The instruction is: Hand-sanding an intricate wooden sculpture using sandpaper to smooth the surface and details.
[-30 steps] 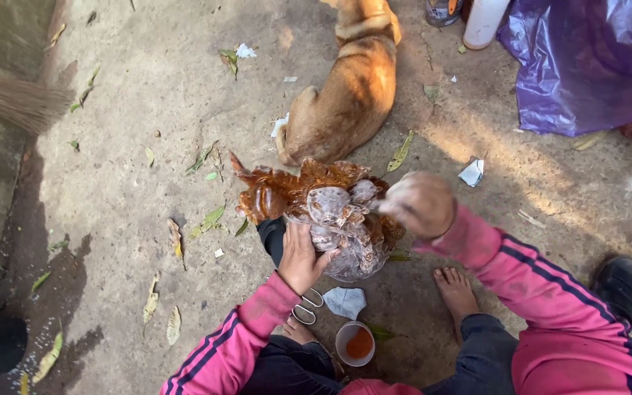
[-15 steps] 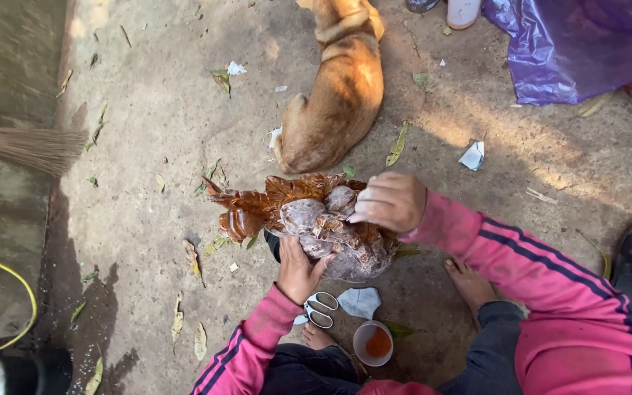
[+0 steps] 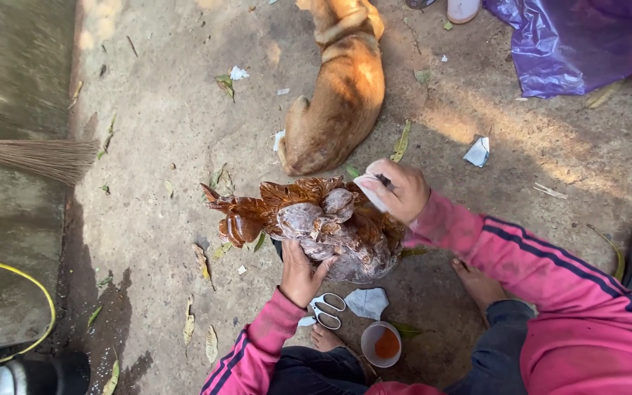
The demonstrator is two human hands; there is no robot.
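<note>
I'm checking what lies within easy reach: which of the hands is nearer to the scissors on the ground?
Left. The left hand grips the chicken's underside just above the scissors; the right hand holds a white scrap on the bird's far side, farther away.

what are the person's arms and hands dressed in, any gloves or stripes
Both hands, the left hand and the right hand, are bare, with no gloves. Both arms wear bright pink long sleeves with dark stripes running lengthwise down them and snug cuffs at the wrists. No rings or watch are visible.
</note>
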